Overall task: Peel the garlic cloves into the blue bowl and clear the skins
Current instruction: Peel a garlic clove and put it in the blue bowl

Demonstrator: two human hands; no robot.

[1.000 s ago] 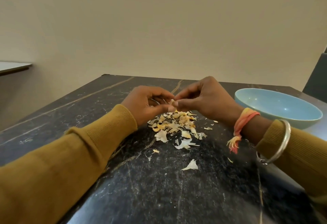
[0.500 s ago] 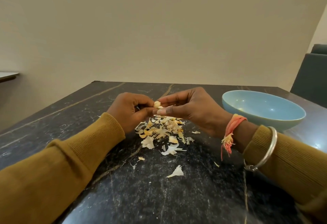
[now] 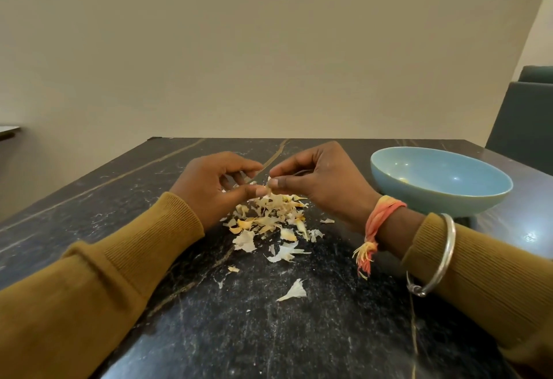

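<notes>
The left hand (image 3: 215, 187) and right hand (image 3: 321, 181) meet fingertip to fingertip, both with curled fingers, pinching a pale bit (image 3: 267, 189) between the thumb tips. It is too hidden to tell whether it is clove or skin. The hands are held just above the skins (image 3: 269, 218), which are heaped on the dark table (image 3: 329, 333) directly beneath and towards the person, with a few loose flakes nearer the camera. The blue bowl (image 3: 466, 208) stands on the table to the right of the right hand, near the wrist but apart from it, with a small yellowish speck inside. That wrist wears an orange thread (image 3: 380, 217) and a bangle (image 3: 443, 256).
</notes>
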